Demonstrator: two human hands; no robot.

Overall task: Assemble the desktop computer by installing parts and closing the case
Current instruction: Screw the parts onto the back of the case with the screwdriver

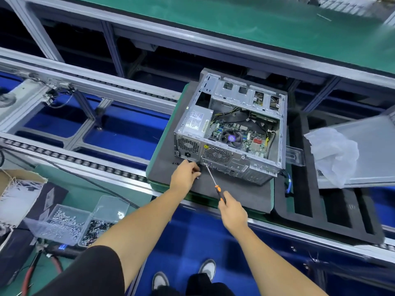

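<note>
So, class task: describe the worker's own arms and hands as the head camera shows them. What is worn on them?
Both forearms are bare, with no gloves, watch or wrist strap visible. The left hand and right hand are uncovered. A black short sleeve shows on the left upper arm; the right arm's upper part is out of frame.

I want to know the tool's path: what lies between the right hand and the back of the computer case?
In the head view, only the screwdriver: right hand grips its handle, shaft reaching the computer case.
</note>
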